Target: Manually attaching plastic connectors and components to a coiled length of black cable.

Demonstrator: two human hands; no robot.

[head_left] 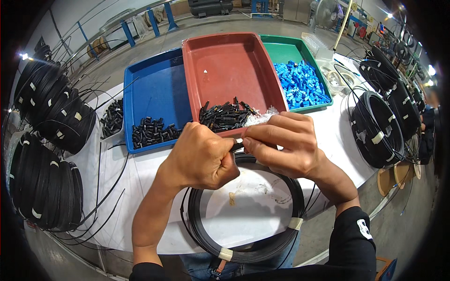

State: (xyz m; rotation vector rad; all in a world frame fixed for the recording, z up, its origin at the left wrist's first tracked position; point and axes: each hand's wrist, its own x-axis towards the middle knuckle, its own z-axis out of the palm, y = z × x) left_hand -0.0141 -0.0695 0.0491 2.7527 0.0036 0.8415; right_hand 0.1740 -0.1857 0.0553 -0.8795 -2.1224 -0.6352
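Observation:
My left hand [201, 157] and my right hand [283, 143] meet above the white table [117, 187], fingertips pinched together on a small black part [237, 146] at a cable's end. Below them lies a coil of black cable [248, 243] bound with pale tape. Just beyond my hands, the red tray [225, 61] holds a heap of small black parts [224, 116] and a clear plastic bag [258, 117].
A blue tray [154, 89] with black pieces [151, 131] sits left of the red one, a green tray [286, 49] with blue parts [300, 84] to the right. A small white dish [112, 119] holds more black pieces. Cable coils stack at the left [47, 154] and right [377, 126].

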